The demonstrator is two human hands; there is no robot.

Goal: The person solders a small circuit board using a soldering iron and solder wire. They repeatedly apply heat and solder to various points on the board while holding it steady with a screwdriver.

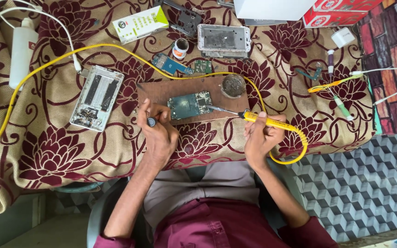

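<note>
A green circuit board (190, 104) lies on a brown wooden block (161, 89) on the cloth-covered table. My right hand (260, 135) grips a yellow soldering iron (265, 120), its metal tip touching the board's right edge. My left hand (158, 131) holds a thin dark tool (151, 121) at the board's left side. A round tin (233, 85) sits on the block's far right corner.
A floral maroon cloth (47, 151) covers the table. An open phone frame (96, 97) lies to the left, another phone frame (223, 40) at the back. Small boards (173, 64), a small jar (180, 47), a white bottle (22, 50), boxes and cables lie around. The iron's yellow cord (47, 64) loops across.
</note>
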